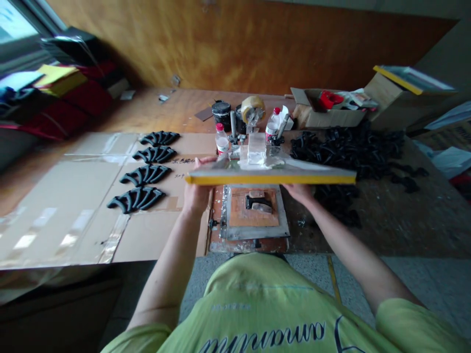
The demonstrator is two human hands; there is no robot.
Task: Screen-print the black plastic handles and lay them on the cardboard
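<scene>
Screen frame: a flat, rigid panel (272, 180) with a yellow front edge and a greyish top, held raised above the printing base (283, 223), between the two hands.
White paste: a thick, wet-looking smear (256, 160) on the frame's upper side, around a pale block.
Left fingers: the left hand (196, 196) grasps the frame's left end, its fingers (205, 161) showing over the top.
Right fingers: the right hand (299, 192) meets the underside right of centre; its fingers are hidden, so I cannot tell how far they close.
Base: a metal-edged plate bearing a smooth brown board (237, 218), on which a black curved piece (252, 201) lies beside pale blocks.
Left of base: four fanned rows of glossy black curved parts (138, 199) on a taped cardboard sheet (62, 196).
Right of base: a tangled heap of black parts (346, 147) on the dark wooden counter (390, 225).
Containers: an open cardboard box (334, 119) holding a red object (330, 99) and pale packets; a paint-smeared black tub (222, 116); two clear red-capped bottles (222, 142) with labels.
</scene>
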